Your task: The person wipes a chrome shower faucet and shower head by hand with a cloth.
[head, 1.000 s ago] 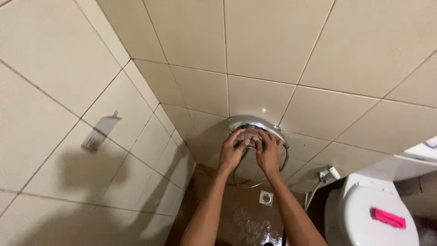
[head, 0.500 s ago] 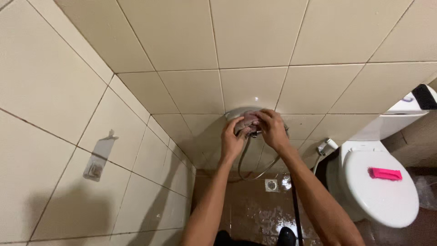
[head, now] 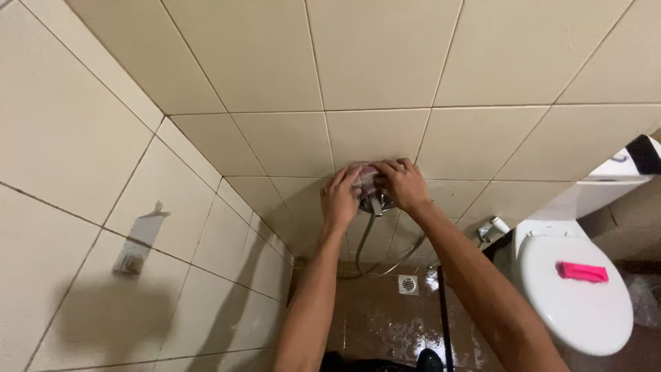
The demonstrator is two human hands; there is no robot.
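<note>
Both hands up at wall: left hand (head: 339,200) and right hand (head: 401,184) press a pinkish cloth (head: 365,180) around the chrome shower fixture (head: 376,204), fingers wrapped for grip; hose (head: 365,244) hangs below.

Both forearms are bare from elbow to wrist, with no sleeve showing on either one. The left hand (head: 339,198) and right hand (head: 403,184) wear no gloves, rings, watch or bands. A dark shoe tip (head: 430,359) shows at the bottom edge of the view
</note>
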